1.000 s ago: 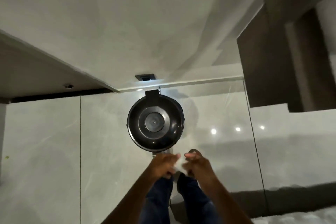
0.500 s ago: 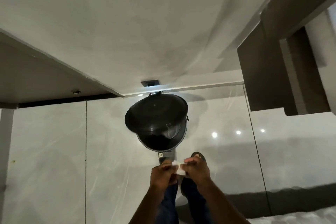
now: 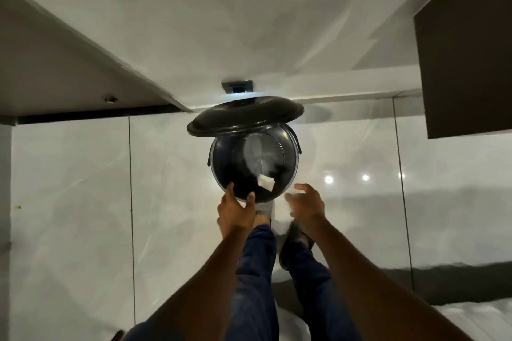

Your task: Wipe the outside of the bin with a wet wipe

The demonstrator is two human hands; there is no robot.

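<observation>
A round black pedal bin (image 3: 221, 171) stands on the pale floor by the wall, its lid (image 3: 245, 116) swung up and open. A small white folded wipe (image 3: 266, 182) is inside the bin's mouth, near the front rim, apart from both hands. My left hand (image 3: 235, 209) hovers at the bin's front rim with fingers spread, thumb and finger just over the edge. My right hand (image 3: 306, 202) is to the right of the bin, fingers apart, holding nothing. My foot rests on the pedal (image 3: 266, 207) below the rim.
Glossy pale floor tiles (image 3: 83, 202) surround the bin. A white wall (image 3: 221, 22) rises behind it, with a dark socket (image 3: 238, 86) just above the lid. A dark cabinet (image 3: 468, 50) hangs at the right. My legs in blue jeans (image 3: 257, 271) fill the lower centre.
The lid has swung from shut to fully open. The wipe, held between both hands before, has left them and is now inside the bin. Both hands have spread apart.
</observation>
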